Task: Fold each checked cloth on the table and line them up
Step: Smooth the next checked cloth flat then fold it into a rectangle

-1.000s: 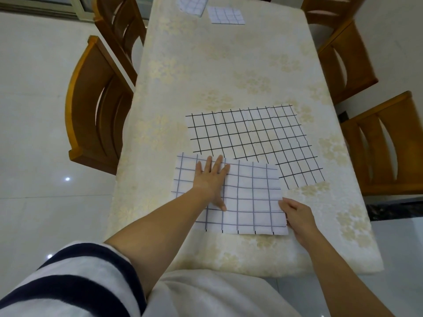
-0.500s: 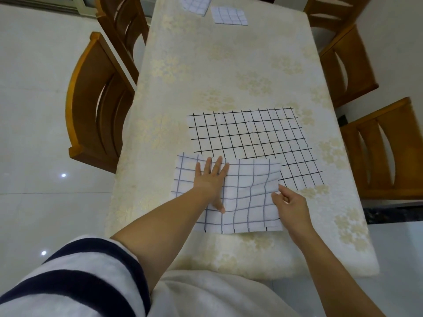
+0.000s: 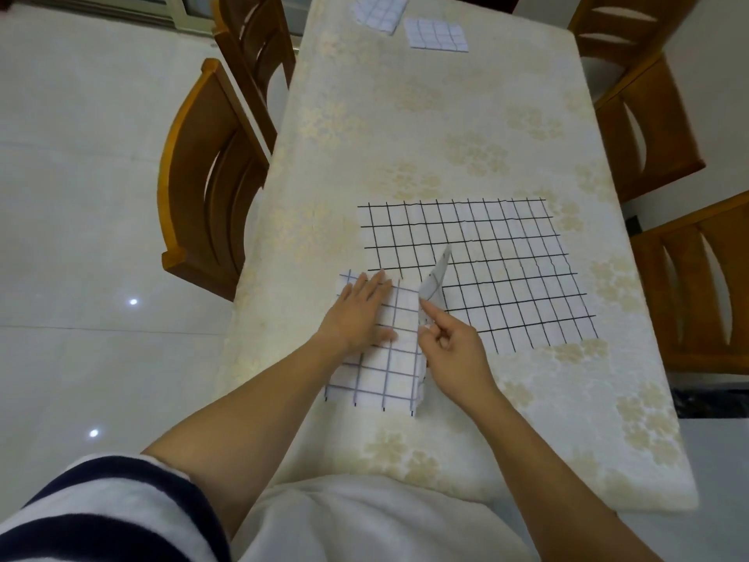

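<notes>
A white cloth with blue-grey checks lies near the table's front edge. My left hand presses flat on its left half, fingers spread. My right hand pinches the cloth's right edge and holds that half lifted upright over the middle, so the flap stands on edge. Behind it a larger white cloth with black checks lies spread flat. Two small folded blue-checked cloths rest side by side at the table's far end.
The table has a cream flowered cover. Wooden chairs stand along the left side and right side, with more at the far corners. Pale tiled floor lies to the left.
My right hand has lifted the blue-checked cloth's right edge and swung it leftward, raising that half upright. My left hand stays pressed on the left half.
</notes>
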